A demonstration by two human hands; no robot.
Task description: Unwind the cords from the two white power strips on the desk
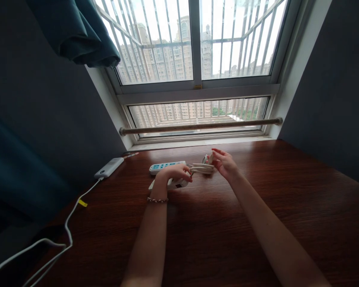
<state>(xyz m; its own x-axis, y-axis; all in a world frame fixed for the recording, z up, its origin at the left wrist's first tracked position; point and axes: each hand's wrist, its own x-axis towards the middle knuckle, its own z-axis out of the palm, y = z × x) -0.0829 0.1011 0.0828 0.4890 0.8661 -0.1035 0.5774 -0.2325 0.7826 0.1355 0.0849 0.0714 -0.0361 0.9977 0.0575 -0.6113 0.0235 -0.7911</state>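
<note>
Two white power strips lie side by side on the wooden desk. The farther power strip (166, 165) shows blue sockets; the nearer power strip (179, 183) is partly covered by my left hand (177, 172). My left fingers curl closed around the white cord (202, 168) close to the strips' right ends. That cord is gathered in a looped bundle between my hands. At the bundle's right end, my right hand (223, 162) pinches a pale plug (210, 158) between thumb and fingers. Its exact shape is partly hidden by the fingers.
A white power bank (109, 168) with a white cable (68, 223) sits at the desk's left edge, by a yellow tag (82, 203). Behind the desk (203, 239) runs a rail (200, 127) before a barred window. A blue curtain (80, 36) hangs at upper left.
</note>
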